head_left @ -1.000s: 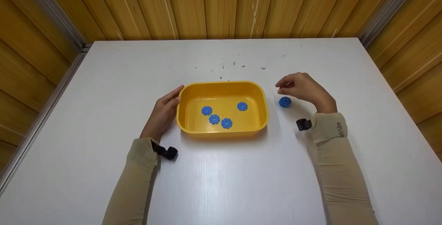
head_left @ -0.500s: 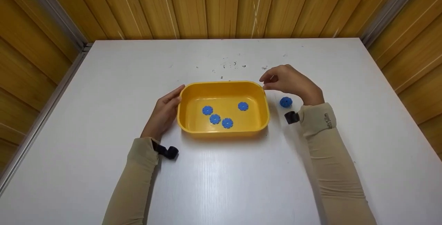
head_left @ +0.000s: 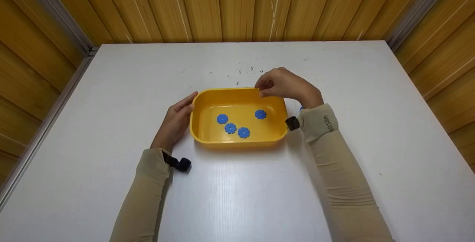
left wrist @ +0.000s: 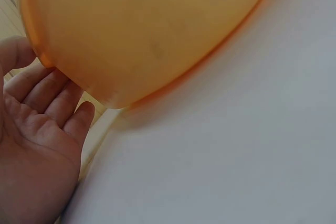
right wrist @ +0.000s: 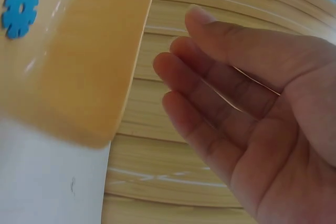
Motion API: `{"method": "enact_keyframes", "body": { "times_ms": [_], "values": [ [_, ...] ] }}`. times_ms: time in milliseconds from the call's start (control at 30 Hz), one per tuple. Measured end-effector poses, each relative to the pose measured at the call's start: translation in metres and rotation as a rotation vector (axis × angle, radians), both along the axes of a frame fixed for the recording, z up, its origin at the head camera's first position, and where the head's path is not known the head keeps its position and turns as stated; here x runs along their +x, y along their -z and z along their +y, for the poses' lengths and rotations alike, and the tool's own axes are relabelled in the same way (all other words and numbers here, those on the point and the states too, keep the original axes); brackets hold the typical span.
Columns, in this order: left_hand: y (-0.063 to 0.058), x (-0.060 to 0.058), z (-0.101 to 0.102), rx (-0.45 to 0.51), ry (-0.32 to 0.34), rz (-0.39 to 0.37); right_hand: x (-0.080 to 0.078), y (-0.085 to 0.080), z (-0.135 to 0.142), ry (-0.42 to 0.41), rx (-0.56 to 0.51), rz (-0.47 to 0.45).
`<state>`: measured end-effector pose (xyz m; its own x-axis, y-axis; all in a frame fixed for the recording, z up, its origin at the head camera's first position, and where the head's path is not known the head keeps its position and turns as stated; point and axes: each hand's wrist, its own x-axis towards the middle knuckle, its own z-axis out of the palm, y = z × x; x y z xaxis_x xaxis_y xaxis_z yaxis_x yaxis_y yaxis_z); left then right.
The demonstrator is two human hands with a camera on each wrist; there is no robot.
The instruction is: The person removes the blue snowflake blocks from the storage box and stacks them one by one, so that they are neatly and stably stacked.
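A yellow rectangular tray stands mid-table in the head view. Blue notched discs lie flat on its bottom, three near the middle and one further right. My left hand rests against the tray's left end; in the left wrist view its fingers touch the outer wall and are partly hidden by it. Above the tray's back right corner is my right hand, fingers loosely bent. The right wrist view shows nothing between its thumb and the visible fingers.
A sliver of blue shows on the white table, right of the tray and mostly hidden by my right wrist. Black wrist cameras stick out from both sleeves. Wood-pattern panels close off the back and sides.
My right hand has moved left from beside the blue stacked discs to over the tray's back right corner, its wrist now covering most of them. The left hand and tray have stayed put.
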<state>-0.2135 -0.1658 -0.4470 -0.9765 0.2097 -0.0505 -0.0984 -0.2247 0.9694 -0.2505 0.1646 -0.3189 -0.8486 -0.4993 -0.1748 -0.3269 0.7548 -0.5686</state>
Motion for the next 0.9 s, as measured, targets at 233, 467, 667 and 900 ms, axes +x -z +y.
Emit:
{"method": "enact_keyframes", "body": {
  "times_ms": [233,467,667,900],
  "values": [
    [0.0,-0.001,-0.001,0.002,-0.003,0.002,-0.004,0.003,-0.022,-0.062,0.013,-0.042],
    [0.001,-0.002,-0.001,-0.017,-0.006,-0.006,-0.007,0.01,-0.045,-0.109,0.012,-0.105],
    [0.0,-0.001,-0.002,-0.031,-0.001,-0.014,-0.01,0.017,-0.064,-0.167,0.026,-0.123],
    [-0.002,-0.002,0.0,-0.032,-0.005,-0.031,-0.014,0.027,-0.084,-0.184,0.076,-0.191]
  ]
}}
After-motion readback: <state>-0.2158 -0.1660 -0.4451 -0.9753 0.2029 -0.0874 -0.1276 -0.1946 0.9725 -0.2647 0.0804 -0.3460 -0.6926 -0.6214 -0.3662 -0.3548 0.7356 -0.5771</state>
